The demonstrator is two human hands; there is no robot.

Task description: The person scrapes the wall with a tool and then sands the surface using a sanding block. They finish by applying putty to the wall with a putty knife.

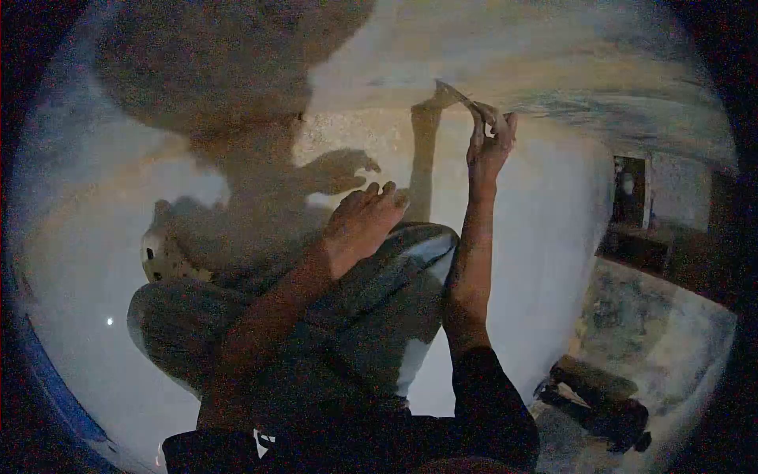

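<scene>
My right hand point(491, 150) is raised, its fingers closed around a thin, flat, blade-like piece point(462, 95) with a pointed far end. That tip reaches up and left to the streaked surface ahead; whether it touches is hard to tell. My left hand point(367, 220) hovers over my bent legs point(371, 308), its fingers loosely curled. Its shadow point(339, 171) shows a gap between thumb and fingers, and I see nothing held there. Further left, by my knee, lies a pale rounded thing point(162, 254) with dark holes, partly in shadow.
My large shadow point(229, 63) darkens the upper left of the pale, smeared surface. To the right are a dark opening point(629, 189) and a stained patch of floor point(624, 308). Dark bundled items point(604, 403) lie at lower right. A blue edge point(59, 387) runs along the lower left.
</scene>
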